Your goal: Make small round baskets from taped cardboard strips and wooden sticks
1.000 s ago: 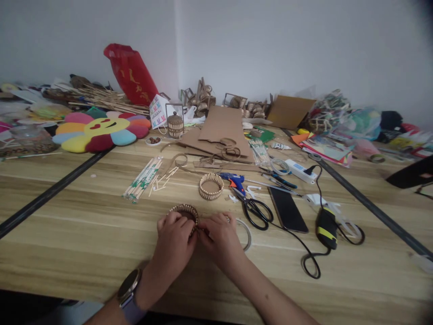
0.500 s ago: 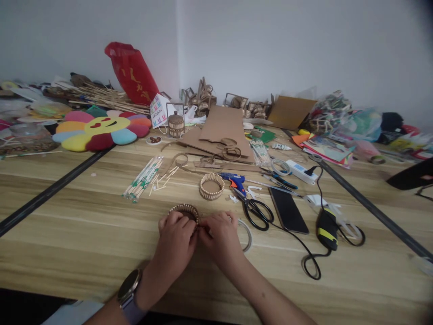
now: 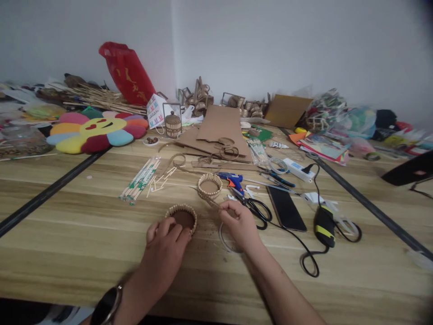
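Note:
A round, low basket ring (image 3: 181,216) with pale sticks round its wall and a brown base rests on the table. My left hand (image 3: 169,237) has its fingers closed on the near rim of it. To the right, my right hand (image 3: 238,221) pinches the end of a thin brown strip (image 3: 212,201), which reaches up and left across the front of a second stick-walled ring (image 3: 209,186). Under my right hand lies a roll of tape (image 3: 225,239), partly hidden. Black-handled scissors (image 3: 259,212) and a blue glue gun (image 3: 235,179) lie just beyond it.
A phone (image 3: 287,208), a black and yellow tool (image 3: 324,227) with its cable and a power strip (image 3: 298,170) are on the right. Wrapped sticks (image 3: 140,180) lie at the left. Cardboard (image 3: 221,126), a flower cushion (image 3: 101,131) and a lidded basket (image 3: 173,125) stand or lie behind.
My right hand has moved right and away from the near ring, and a brown strip now shows in its fingers. My left hand has stayed at the ring, whose inside shows more.

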The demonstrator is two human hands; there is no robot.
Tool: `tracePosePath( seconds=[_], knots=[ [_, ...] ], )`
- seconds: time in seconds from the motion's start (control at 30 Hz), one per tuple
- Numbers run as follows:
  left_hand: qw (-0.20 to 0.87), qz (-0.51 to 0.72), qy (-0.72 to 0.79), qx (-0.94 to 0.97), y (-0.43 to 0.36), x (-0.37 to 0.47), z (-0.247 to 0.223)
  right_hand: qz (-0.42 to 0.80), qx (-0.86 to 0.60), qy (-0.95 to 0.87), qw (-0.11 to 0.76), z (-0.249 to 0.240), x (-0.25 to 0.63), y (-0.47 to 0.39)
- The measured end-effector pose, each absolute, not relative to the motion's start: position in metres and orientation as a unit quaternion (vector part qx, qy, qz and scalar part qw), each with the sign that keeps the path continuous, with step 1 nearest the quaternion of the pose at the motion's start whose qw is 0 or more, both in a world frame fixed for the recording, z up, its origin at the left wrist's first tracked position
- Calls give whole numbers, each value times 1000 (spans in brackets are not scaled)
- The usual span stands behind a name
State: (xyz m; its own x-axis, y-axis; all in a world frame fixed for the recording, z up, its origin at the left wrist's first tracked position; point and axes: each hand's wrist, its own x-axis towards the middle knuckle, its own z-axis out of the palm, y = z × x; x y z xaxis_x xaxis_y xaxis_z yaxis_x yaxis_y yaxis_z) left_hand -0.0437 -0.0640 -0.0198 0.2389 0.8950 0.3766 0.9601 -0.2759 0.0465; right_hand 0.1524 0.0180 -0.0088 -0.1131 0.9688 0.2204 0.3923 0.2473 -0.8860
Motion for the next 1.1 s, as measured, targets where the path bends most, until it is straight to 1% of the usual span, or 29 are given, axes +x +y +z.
tracePosePath(
  seconds=[0.2,0.37,0.43,0.53,0.73,0.8,0.9,0.97,1.1],
  knots=[
    [123,-133,-618,-765,-52,-64,-9,465,-462,-613,441,-6,152,16],
    [146,-168,-609,-761,-51,-62,-10,540,-429,-566,452,-1,149,11],
    [141,-168,-593,-775,-54,-60,-12,559,-420,-549,458,1,149,10],
    [128,-135,-589,-786,-53,-63,-16,580,-410,-526,467,4,151,10],
    [161,-108,-594,-781,-28,-84,-16,588,-399,-493,502,11,163,17],
    [175,-132,-598,-771,-24,-84,-14,587,-396,-489,509,12,166,19],
    [182,-209,-564,-778,-30,-73,-8,588,-394,-493,506,14,170,17],
    [164,-262,-514,-800,-41,-64,-1,590,-394,-500,498,15,172,12],
    [131,-353,-467,-800,-54,-51,21,598,-385,-524,468,19,175,-3]
  ],
)
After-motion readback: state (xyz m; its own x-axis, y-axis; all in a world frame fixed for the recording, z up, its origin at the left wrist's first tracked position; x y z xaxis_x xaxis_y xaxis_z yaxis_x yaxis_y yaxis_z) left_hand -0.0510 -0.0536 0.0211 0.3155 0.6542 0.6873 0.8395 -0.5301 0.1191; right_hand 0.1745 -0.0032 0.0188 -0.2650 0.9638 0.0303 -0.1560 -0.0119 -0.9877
